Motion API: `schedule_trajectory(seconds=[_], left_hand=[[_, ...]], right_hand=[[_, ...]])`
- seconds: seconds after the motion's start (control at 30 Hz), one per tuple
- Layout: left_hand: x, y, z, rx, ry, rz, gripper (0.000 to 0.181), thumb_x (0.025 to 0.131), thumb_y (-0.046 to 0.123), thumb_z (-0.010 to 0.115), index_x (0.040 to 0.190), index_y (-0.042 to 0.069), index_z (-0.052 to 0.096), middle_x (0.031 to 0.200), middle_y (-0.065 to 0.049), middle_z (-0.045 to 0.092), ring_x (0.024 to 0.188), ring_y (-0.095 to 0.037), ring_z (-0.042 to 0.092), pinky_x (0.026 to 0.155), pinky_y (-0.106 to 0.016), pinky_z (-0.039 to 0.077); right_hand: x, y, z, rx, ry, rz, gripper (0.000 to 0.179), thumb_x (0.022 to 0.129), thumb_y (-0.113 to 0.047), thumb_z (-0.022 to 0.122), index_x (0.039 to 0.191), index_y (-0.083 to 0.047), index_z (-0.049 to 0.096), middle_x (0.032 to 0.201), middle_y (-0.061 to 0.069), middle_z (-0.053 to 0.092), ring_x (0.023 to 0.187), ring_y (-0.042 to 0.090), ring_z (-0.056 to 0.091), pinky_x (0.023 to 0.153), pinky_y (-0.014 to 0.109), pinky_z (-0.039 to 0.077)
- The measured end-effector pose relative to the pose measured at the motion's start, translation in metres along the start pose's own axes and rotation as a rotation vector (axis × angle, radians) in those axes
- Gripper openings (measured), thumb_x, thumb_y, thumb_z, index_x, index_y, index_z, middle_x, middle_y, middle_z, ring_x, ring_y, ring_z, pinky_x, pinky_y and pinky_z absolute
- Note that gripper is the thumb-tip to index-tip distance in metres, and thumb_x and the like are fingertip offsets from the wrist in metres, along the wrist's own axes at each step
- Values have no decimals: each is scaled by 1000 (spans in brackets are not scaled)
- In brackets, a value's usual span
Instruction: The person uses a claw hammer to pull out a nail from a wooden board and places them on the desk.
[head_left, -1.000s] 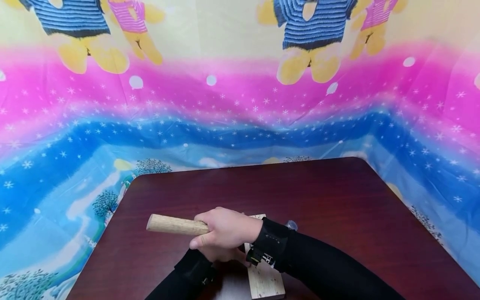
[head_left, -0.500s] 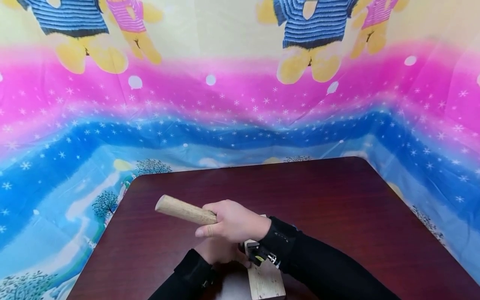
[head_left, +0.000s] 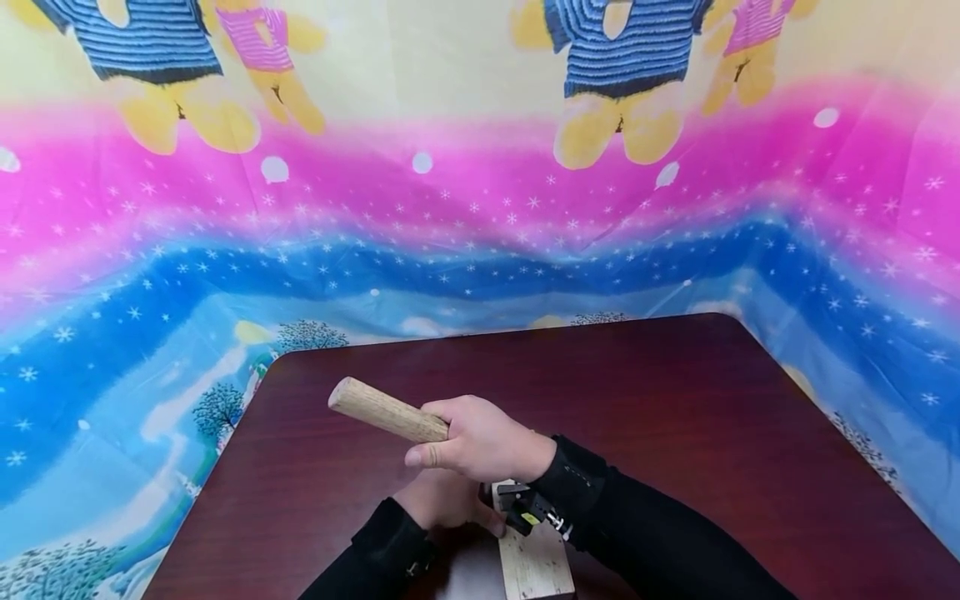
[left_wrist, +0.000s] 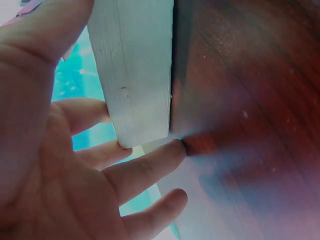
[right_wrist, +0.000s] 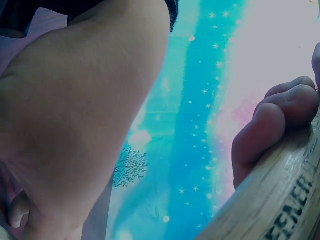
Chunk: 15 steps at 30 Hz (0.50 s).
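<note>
My right hand [head_left: 487, 437] grips a round pale wooden handle [head_left: 386, 410] raised above the table, its bare end pointing up and left. Dark printed letters show on this handle [right_wrist: 287, 210] in the right wrist view, with curled fingers [right_wrist: 260, 135] along it. Its other end is hidden behind my right hand and wrist. Below, my left hand [head_left: 442, 500] holds a long pale wooden block [head_left: 536, 562] lying on the table. In the left wrist view, thumb and two fingers touch the block [left_wrist: 135, 75], while the other fingers spread past its end.
The dark red-brown table [head_left: 637, 383] has rounded far corners. A patterned cloth [head_left: 480, 192] in pink and blue hangs behind it and along both sides. A black wrist camera [head_left: 525, 506] on my right wrist overlaps the block in the head view.
My right hand has moved up and to the right, and the handle's free end has tilted higher. A shiny round thing beside my right cuff is now hidden. My left hand stays at the block.
</note>
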<state>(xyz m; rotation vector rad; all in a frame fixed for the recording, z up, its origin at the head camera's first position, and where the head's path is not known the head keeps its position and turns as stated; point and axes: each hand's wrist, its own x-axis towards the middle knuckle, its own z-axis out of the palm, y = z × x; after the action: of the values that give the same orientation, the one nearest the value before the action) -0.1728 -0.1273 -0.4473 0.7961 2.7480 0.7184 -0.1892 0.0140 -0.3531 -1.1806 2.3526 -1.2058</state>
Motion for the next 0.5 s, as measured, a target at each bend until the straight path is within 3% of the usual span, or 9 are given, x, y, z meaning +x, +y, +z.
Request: schedule_trajectory(seconds=[0.33,0.5], left_hand=[[1,1,0,19,-8,15,57,67,44,101,103,7,78,103,3,76,92,-3,57,93,-25,53],[1,4,-3,71,7,8,57,66,46,102,102,8,78,100,5,75,92,-4,58,93,-26,53]], right_hand=[[-1,3,2,2,19,-9,22,101,-31,78,111,-12,73,66,-12,39,59,1,36,58,19,29],[-2,4,1,24,24,-10,23,101,-32,78,111,-12,72,66,-13,39,59,1,36,57,19,29]])
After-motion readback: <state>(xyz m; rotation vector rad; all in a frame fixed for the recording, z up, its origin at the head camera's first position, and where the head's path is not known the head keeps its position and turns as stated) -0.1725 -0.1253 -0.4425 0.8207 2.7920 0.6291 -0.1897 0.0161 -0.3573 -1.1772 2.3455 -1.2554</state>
